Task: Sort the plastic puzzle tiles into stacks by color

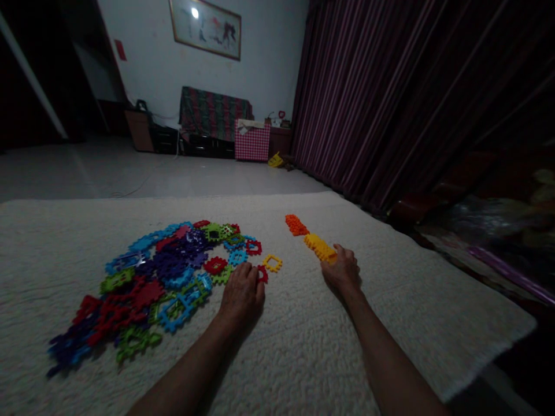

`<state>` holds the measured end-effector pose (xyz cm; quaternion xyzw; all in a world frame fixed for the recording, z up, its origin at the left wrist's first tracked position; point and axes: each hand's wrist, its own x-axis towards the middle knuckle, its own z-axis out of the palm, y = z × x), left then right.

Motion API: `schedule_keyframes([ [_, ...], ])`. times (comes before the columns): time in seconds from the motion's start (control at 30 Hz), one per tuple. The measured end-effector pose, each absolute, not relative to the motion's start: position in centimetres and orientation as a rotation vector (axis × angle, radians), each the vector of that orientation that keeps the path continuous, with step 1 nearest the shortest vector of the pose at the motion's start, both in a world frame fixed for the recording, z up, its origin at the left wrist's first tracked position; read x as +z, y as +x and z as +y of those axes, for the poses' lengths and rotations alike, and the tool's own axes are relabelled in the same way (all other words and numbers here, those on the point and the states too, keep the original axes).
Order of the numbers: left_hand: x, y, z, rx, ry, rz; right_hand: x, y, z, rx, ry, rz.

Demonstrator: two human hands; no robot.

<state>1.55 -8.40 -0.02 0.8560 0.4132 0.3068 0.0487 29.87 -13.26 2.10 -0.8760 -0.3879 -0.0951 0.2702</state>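
Observation:
My right hand point(342, 268) has its fingers around the near end of a row of yellow pieces point(318, 245). An orange row of pieces point(295, 225) lies just beyond the yellow one. My left hand point(243, 292) rests at the right side of a wide pile of toothed plastic pieces point(173, 257) in blue, purple, red and green. Its fingertips are close to a red piece point(262, 274), partly covered by the hand; what they hold, if anything, is hidden. A single yellow square frame point(272, 263) lies between the hands.
Everything lies on a cream textured blanket point(303, 346). Purple curtains point(355, 86) hang at the right, with plastic-wrapped items point(485, 222) below. A checked cloth-covered box point(252, 141) and a draped bench point(217, 115) stand by the far wall.

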Motion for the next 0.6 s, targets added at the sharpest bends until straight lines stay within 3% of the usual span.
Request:
schedule_keyframes([
  [0.2, -0.1, 1.5, -8.4, 0.929, 2.605, 1.264, 2.4, 28.1, -12.3, -0.348, -2.025, -1.201],
  [0.37, -0.2, 1.6, -8.5, 0.92, 2.596, 1.29, 0.5, 23.6, -11.2, -0.075, -1.652, -1.575],
  [0.6, -0.1, 1.6, -8.4, 0.904, 2.603, 1.293, -1.0, 20.4, -9.5, -0.021, -1.646, -1.844],
])
